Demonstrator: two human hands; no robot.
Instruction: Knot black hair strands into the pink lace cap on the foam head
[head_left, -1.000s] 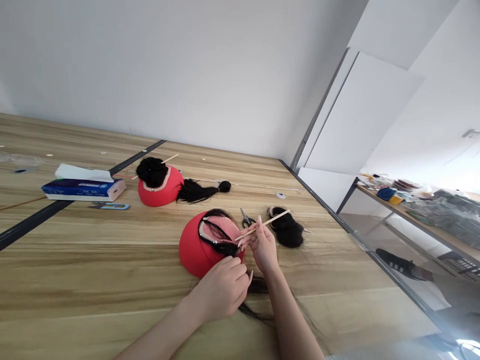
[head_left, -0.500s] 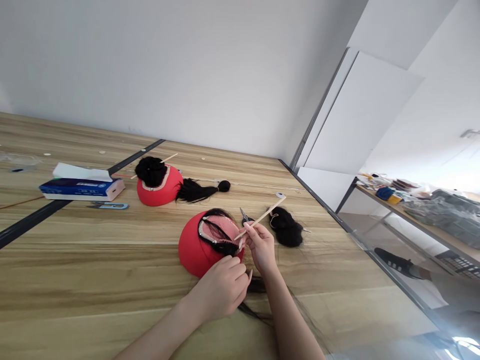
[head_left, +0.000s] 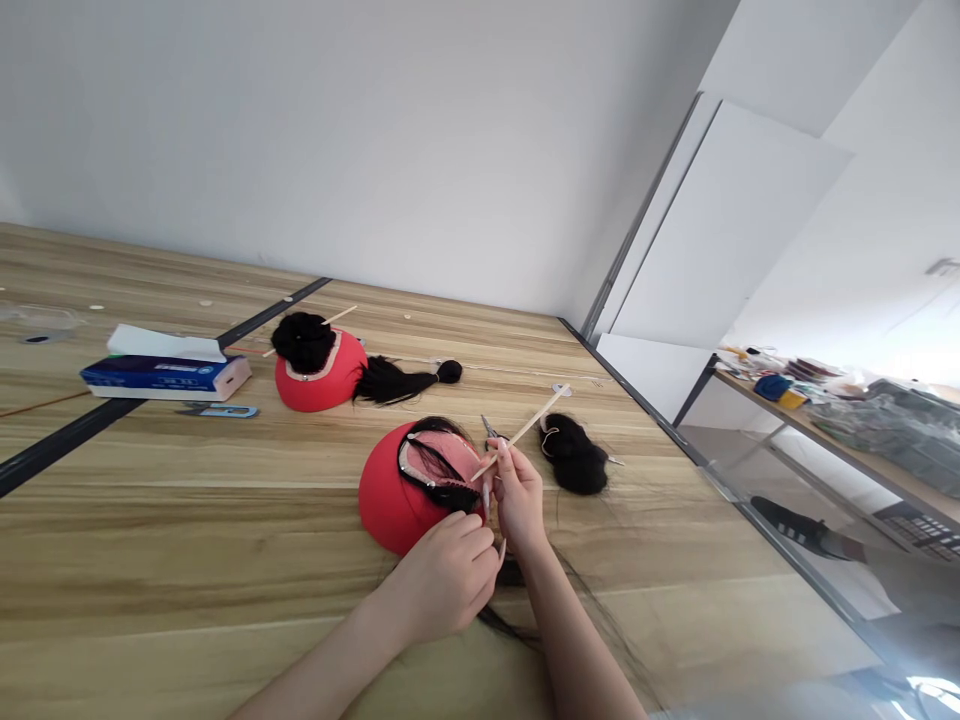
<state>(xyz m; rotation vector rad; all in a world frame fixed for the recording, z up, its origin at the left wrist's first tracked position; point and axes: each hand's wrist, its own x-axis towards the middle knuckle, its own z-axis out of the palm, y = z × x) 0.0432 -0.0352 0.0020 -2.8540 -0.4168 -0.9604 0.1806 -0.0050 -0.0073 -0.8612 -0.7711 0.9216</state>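
Observation:
A red dome [head_left: 391, 494] lies on the wooden table, with a pale band pinned to it and black hair [head_left: 452, 497] along the band. My left hand [head_left: 450, 572] is closed at the dome's near right edge, its fingers around something I cannot make out, with dark strands trailing below. My right hand [head_left: 519, 492] pinches a thin wooden stick [head_left: 541, 412] that slants up to the right, its lower tip by the band. Behind stands a second red dome [head_left: 322, 388] with bundled black hair [head_left: 303, 341] and another stick on it.
Left are a blue tissue box [head_left: 161, 376] and blue-handled snips [head_left: 229, 411]. A tied hair bundle [head_left: 397, 381] lies mid-table; dark scissors [head_left: 491, 430] and a hair bundle [head_left: 573, 454] lie right. A shoe [head_left: 787, 524] and cluttered shelf [head_left: 832, 428] show beyond the edge.
My right hand has shifted slightly, and the stick in it now slants more steeply. My left hand stays nearly in place at the dome's edge.

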